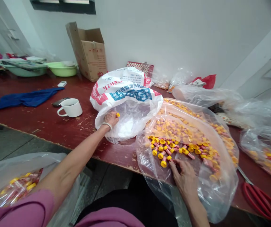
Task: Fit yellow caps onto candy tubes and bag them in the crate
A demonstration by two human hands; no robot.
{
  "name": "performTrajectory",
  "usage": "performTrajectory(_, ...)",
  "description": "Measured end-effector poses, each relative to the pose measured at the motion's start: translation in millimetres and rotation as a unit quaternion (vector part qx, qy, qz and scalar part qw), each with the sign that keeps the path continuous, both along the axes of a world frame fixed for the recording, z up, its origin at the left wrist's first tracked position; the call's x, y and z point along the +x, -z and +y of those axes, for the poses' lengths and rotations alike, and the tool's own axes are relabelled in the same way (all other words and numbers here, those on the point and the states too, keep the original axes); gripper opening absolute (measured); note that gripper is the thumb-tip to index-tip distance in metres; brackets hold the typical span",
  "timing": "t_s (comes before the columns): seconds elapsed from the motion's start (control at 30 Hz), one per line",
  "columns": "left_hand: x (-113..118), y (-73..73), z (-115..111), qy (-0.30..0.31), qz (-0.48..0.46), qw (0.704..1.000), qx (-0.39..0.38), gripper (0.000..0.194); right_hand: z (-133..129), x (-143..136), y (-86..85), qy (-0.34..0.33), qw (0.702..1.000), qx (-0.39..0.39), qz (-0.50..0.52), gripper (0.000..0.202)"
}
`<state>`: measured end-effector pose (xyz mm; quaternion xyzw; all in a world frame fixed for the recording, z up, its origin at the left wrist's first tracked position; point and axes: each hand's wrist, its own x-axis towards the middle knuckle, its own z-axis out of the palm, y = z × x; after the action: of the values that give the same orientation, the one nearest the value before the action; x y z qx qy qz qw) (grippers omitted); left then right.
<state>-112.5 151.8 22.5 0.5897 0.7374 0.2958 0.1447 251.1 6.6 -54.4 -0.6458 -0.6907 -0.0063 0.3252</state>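
My left hand (111, 119), a beaded bracelet at its wrist, is at the mouth of a white printed plastic bag (126, 90) on the table. Its fingers close around a small piece with a yellow cap (118, 115); the rest of the piece is hidden. White material (125, 126) shows inside the bag's mouth. My right hand (186, 175) rests in the opening of a large clear bag (220, 195). Its thumb and forefinger come together at the end of a small red-patterned tube with a yellow cap (163, 163). Many such yellow-capped tubes (173, 146) lie loose in that bag.
Red-handled scissors (258, 197) lie at the right edge, below another bag of tubes (269, 157). A white mug (70, 107) and blue cloth (24, 99) are on the left. Behind stand a cardboard box (93, 56) and green basin (62, 69). A filled bag (14, 189) is at lower left.
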Motion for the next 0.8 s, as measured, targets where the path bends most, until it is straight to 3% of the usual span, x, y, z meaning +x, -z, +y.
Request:
performTrajectory(0.17,-4.1,13.0,36.1,0.028,-0.001,0.997,-0.077,0.03,5.3,-14.2,-5.5,0.008,0.998,-0.018,-0.062,0.042)
performTrajectory(0.3,-8.5,16.2,39.1,0.047,-0.055,0.993,-0.097,0.029,11.0,-14.4,-8.4,-0.014,0.997,-0.056,-0.06,0.038)
performTrajectory(0.43,-18.5,17.4,5.1,0.062,-0.154,0.985,-0.041,0.029,8.4,-11.4,-13.0,0.007,0.996,-0.02,0.089,0.046)
performTrajectory(0.57,-11.8,12.5,-51.1,0.09,-0.259,0.962,0.01,0.039,-0.8,-28.6,-34.9,0.011,0.957,-0.045,0.285,0.043)
performTrajectory(0.63,1.5,5.2,-79.4,0.129,-0.351,0.927,0.005,0.044,-8.4,-48.6,-51.6,-0.018,0.916,-0.066,0.396,0.038)
performTrajectory(0.67,9.8,0.5,-92.6,0.156,-0.415,0.896,-0.002,0.048,-13.0,-60.8,-60.0,-0.042,0.893,-0.074,0.443,0.035)
performTrajectory(0.73,27.9,-9.2,-115.9,0.208,-0.547,0.811,-0.02,0.056,-23.1,-86.7,-74.1,-0.094,0.854,-0.08,0.505,0.029)
performTrajectory(0.8,45.2,-17.2,-134.7,0.222,-0.634,0.74,-0.039,0.057,-32.3,-110.3,-82.3,-0.13,0.836,-0.072,0.528,0.025)
